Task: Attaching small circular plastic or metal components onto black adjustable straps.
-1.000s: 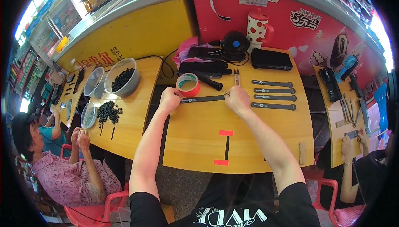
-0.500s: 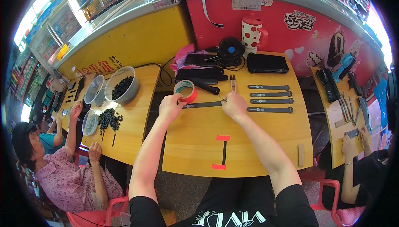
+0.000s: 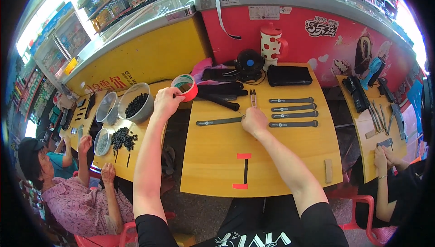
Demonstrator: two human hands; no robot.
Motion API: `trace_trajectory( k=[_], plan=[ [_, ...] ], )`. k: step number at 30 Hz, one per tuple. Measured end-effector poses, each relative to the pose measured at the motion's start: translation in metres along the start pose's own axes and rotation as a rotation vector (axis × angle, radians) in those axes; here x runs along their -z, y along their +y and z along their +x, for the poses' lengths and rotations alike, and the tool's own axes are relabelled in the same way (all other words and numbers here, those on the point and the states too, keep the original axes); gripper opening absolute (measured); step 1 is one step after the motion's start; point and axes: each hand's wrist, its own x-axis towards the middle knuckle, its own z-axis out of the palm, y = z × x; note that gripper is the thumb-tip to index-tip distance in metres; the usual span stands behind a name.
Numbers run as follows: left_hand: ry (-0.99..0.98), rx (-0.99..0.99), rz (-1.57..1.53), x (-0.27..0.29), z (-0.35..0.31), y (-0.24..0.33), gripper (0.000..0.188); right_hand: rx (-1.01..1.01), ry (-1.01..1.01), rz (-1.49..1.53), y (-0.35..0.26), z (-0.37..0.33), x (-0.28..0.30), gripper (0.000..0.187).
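My left hand point(image 3: 166, 103) holds a roll of red tape point(image 3: 191, 94) up above the left edge of the table, fingers closed on its rim. A dark grey strap point(image 3: 217, 121) with a small white print lies across the table. On its right end is my right hand point(image 3: 255, 121), fingers curled and pressed together; the fingertips are partly hidden. Thread snips point(image 3: 253, 98) point away just beyond that hand, their lower end meeting it. Several similar straps point(image 3: 293, 115) lie in a row to the right.
A black strip point(image 3: 246, 172) lies between two red tape pieces. Farther back are a black fan point(image 3: 250, 61), a black pouch point(image 3: 289, 75) and a dotted mug point(image 3: 271, 47). On the left table, tubs point(image 3: 151, 104) hold black pieces. People sit at both sides.
My left hand has lifted from the strap's left end and moved up and left, with the tape roll in it. The strap's left end now lies uncovered. My right hand stays on the right end.
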Motion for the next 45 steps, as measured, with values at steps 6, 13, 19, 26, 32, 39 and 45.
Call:
trace_trajectory(
  k=[6, 13, 19, 26, 32, 39, 45],
  plan=[
    [-0.072, -0.039, 0.174, -0.035, 0.066, 0.017, 0.020, 0.013, 0.004, -0.022, -0.001, -0.005, -0.001, 0.016],
    [-0.102, 0.011, 0.080, -0.117, 0.117, 0.012, 0.021, 0.035, -0.034, 0.008, -0.002, -0.008, 0.003, 0.016],
    [-0.007, -0.002, 0.121, -0.130, 0.116, 0.014, 0.024, 0.085, -0.047, 0.016, 0.002, -0.006, -0.001, 0.019],
    [-0.365, -0.081, 0.327, -0.068, 0.040, 0.036, 0.022, 0.029, -0.030, 0.015, 0.002, 0.002, 0.001, 0.019],
    [-0.425, -0.164, 0.325, -0.062, -0.061, 0.029, 0.028, -0.051, -0.004, 0.033, -0.003, 0.000, 0.005, 0.017],
    [-0.346, -0.107, 0.240, -0.073, -0.078, 0.003, 0.030, 0.014, 0.001, -0.030, -0.003, -0.002, -0.005, 0.016],
    [-0.362, -0.102, 0.216, -0.072, -0.076, 0.005, 0.031, 0.091, 0.192, -0.074, -0.009, -0.015, 0.009, 0.024]
  ],
)
